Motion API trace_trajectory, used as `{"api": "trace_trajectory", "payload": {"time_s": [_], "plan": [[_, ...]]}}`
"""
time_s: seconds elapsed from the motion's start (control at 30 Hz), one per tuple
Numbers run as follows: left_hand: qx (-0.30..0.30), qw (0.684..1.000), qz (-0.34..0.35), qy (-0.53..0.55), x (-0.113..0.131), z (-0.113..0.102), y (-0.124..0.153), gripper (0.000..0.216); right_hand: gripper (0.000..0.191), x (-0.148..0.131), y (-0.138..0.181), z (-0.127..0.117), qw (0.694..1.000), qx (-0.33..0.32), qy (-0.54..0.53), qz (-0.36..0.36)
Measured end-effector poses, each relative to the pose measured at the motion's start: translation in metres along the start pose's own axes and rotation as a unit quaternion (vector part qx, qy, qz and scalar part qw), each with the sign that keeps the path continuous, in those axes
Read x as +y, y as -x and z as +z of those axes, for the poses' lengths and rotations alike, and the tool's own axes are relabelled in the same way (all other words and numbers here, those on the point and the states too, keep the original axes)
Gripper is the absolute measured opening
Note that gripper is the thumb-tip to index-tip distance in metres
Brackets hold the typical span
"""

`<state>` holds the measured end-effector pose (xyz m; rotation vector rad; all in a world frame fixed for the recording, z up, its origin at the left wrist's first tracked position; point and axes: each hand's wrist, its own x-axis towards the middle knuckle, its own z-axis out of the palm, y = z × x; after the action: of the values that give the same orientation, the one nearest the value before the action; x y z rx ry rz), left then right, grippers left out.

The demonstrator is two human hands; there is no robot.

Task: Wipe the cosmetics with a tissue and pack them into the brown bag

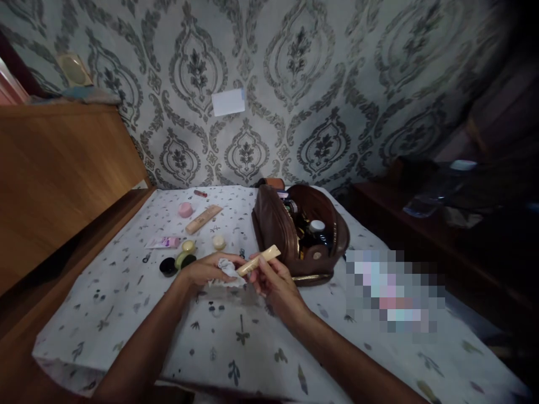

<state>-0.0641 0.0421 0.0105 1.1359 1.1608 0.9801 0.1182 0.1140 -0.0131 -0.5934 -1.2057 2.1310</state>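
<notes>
My right hand (pixel 272 283) is closed around a slim cream tube (pixel 259 260) that points up and to the right. My left hand (pixel 208 271) pinches a crumpled white cloth (pixel 227 271) against the tube's lower end. Both hands hover over the patterned white tablecloth (pixel 236 336). Just behind them stands an open brown leather toiletry bag (pixel 275 224) with several small bottles and jars inside.
To the left of my hands lie a pink-and-white tube (pixel 162 243), a black jar (pixel 168 266), a green jar (pixel 184 259), two small cream jars (pixel 218 242), a pink jar (pixel 185 210) and a tan stick (pixel 204 219). A wooden cabinet (pixel 59 179) stands left, a dark cluttered side table (pixel 421 219) right.
</notes>
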Motion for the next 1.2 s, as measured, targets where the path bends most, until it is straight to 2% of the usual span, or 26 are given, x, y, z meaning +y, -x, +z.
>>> {"api": "trace_trajectory", "payload": {"time_s": [0.13,0.23,0.37,0.43,0.53,0.6,0.73,0.9,1.03,1.2], "plan": [[-0.046,0.997,-0.043,0.054,0.001,0.003,0.002,0.043,0.052,-0.002,0.000,0.002,1.000,-0.018,0.004,0.003],[-0.028,0.997,-0.063,0.040,-0.001,0.009,0.001,0.038,0.047,-0.002,-0.001,0.000,1.000,-0.031,0.003,0.000],[0.009,0.998,-0.050,0.034,-0.004,0.016,0.000,0.035,0.048,0.004,-0.003,-0.003,0.999,-0.042,0.017,-0.007],[0.056,0.996,-0.037,0.054,-0.005,0.019,-0.003,0.038,0.050,0.008,-0.002,-0.005,0.998,-0.042,0.042,-0.009],[0.180,0.978,-0.014,0.104,-0.007,0.022,-0.008,0.045,0.053,0.017,-0.003,-0.007,0.994,-0.055,0.095,-0.003],[0.223,0.967,-0.010,0.120,-0.007,0.024,-0.012,0.051,0.057,0.021,-0.005,-0.009,0.993,-0.065,0.098,0.008],[0.214,0.971,0.001,0.111,-0.009,0.032,-0.017,0.050,0.069,0.026,-0.007,-0.010,0.995,-0.069,0.074,0.017],[0.189,0.976,0.022,0.102,-0.011,0.037,-0.022,0.045,0.063,0.025,-0.008,-0.011,0.990,-0.089,0.106,0.011],[0.223,0.969,0.035,0.099,-0.011,0.037,-0.024,0.044,0.054,0.023,-0.008,-0.013,0.987,-0.094,0.131,-0.004],[0.276,0.945,0.047,0.171,-0.009,0.036,-0.024,0.049,0.049,0.021,-0.010,-0.014,0.986,-0.096,0.137,-0.012]]}}
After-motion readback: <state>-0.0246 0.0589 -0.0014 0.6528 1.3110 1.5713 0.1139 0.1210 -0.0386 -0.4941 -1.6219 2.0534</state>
